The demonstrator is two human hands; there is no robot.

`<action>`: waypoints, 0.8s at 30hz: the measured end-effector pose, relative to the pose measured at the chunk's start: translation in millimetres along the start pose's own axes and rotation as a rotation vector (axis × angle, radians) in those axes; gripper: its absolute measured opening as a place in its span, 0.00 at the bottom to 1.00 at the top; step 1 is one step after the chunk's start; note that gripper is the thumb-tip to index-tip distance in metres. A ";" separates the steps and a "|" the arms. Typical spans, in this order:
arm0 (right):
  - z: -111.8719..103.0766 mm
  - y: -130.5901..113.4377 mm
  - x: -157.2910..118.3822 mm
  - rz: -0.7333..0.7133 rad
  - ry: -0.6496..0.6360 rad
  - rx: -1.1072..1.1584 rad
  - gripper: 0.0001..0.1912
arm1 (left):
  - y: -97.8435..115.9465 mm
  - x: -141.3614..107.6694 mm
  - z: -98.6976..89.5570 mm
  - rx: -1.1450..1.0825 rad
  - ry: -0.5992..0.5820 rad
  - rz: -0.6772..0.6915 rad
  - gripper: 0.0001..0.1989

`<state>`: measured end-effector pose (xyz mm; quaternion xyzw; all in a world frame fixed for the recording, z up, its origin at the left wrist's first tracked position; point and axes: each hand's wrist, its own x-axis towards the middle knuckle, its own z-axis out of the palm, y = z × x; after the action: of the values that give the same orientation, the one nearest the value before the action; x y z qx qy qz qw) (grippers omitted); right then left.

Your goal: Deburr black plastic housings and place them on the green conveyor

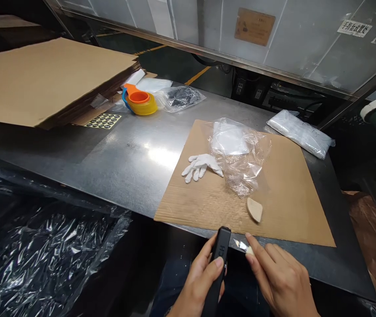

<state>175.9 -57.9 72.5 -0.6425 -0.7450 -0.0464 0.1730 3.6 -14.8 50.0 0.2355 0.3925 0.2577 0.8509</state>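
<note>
A long black object (222, 242) with letters is held slanting in the left hand (201, 278), and a small shiny piece (240, 245) is pinched near it by the right hand (283, 274).

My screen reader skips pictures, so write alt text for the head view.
Left hand holding a black bar-shaped object, right hand pinching a small shiny item, at a metal table. Beyond them, a cardboard sheet bears a white glove, clear plastic and a beige wedge.
</note>
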 end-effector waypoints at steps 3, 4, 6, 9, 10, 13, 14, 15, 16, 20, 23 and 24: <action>0.3 0.0 0.6 -0.015 -0.004 0.001 0.17 | -0.6 0.8 -0.6 -0.005 -0.005 0.009 0.33; 0.3 -0.2 0.7 -0.020 -0.008 0.002 0.17 | -0.8 1.1 -0.7 -0.005 -0.008 0.012 0.33; 0.0 -0.7 0.8 -0.029 -0.019 0.002 0.17 | -0.9 1.4 -0.6 -0.004 -0.015 0.017 0.33; -0.2 -1.2 0.6 -0.031 -0.033 0.002 0.17 | -0.9 1.3 -0.1 -0.005 -0.015 0.028 0.32; -0.1 -1.2 0.5 -0.030 -0.035 0.001 0.17 | -0.9 1.2 0.0 -0.006 -0.014 0.031 0.31; 0.3 -0.9 0.4 -0.030 -0.036 -0.004 0.17 | -1.6 0.8 -0.3 -0.012 -0.016 0.031 0.31; 0.3 -0.8 0.4 -0.030 -0.034 -0.008 0.17 | -1.8 0.8 -0.6 -0.015 -0.021 0.026 0.31; 0.2 -0.7 0.4 -0.031 -0.031 -0.010 0.17 | -2.1 0.7 -1.0 -0.015 -0.024 0.023 0.31; -0.1 -0.7 0.5 -0.033 -0.030 -0.011 0.17 | -2.2 0.6 -1.4 -0.009 -0.025 0.021 0.31; -1.2 -1.0 1.7 -0.028 -0.031 -0.010 0.17 | -1.7 0.0 -2.1 0.027 -0.016 0.015 0.30; -0.8 -0.4 3.1 -0.023 -0.035 -0.016 0.17 | -1.1 -0.2 -1.8 0.012 -0.023 0.010 0.29; -0.5 0.2 3.5 -0.016 -0.029 -0.023 0.17 | -1.1 -0.1 -1.7 0.000 -0.027 0.006 0.29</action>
<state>175.8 -54.7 74.0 -0.6392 -0.7519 -0.0471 0.1543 2.5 -15.4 48.4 0.2403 0.3802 0.2569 0.8554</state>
